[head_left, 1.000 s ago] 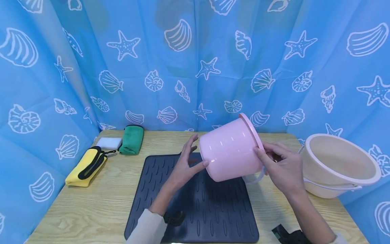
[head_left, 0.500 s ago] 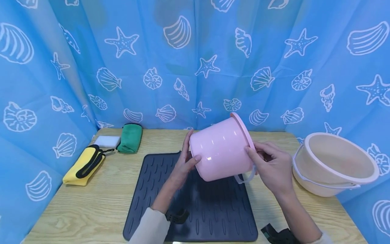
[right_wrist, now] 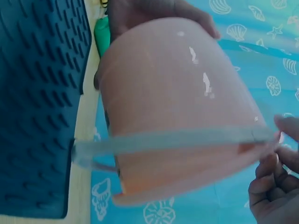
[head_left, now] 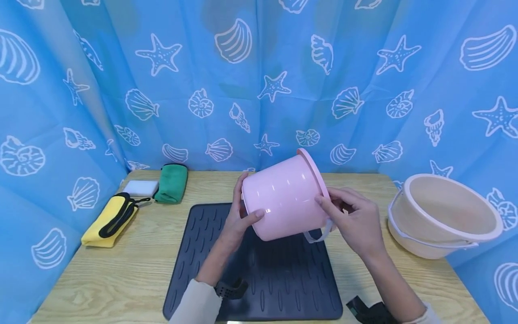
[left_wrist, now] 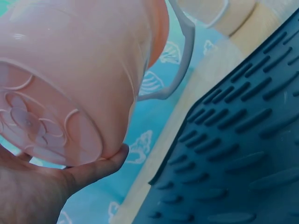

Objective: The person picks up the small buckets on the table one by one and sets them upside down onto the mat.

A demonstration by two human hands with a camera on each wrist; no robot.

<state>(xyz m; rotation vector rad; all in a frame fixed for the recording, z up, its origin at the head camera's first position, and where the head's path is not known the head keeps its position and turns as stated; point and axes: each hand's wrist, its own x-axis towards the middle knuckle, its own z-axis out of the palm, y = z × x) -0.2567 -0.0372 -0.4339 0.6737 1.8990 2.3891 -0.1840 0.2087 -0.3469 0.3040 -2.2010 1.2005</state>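
Observation:
A pink plastic bucket [head_left: 283, 198] is held tilted on its side above the dark ribbed mat [head_left: 283, 288], its rim toward the right and its base toward the left. My left hand [head_left: 236, 220] grips the base end, thumb on the near side and fingers behind. In the left wrist view the bucket's base [left_wrist: 42, 116] shows a raised flower pattern. My right hand [head_left: 358, 220] pinches the rim between thumb and fingers. A pale handle [right_wrist: 177, 142] hangs down from the rim side. The bucket's inside is hidden in the head view.
A cream bucket [head_left: 422, 247] with a white handle stands at the right of the wooden table [head_left: 117, 283]. To the left lie a folded yellow cloth [head_left: 105, 222], a white sponge block [head_left: 140, 188] and a green cloth [head_left: 171, 183]. A blue shell-print curtain [head_left: 259, 81] surrounds the table.
Both hands have carried the pink bucket leftward over the mat. My left hand, earlier beside the base with fingers spread, now grips it; the right hand still holds the rim.

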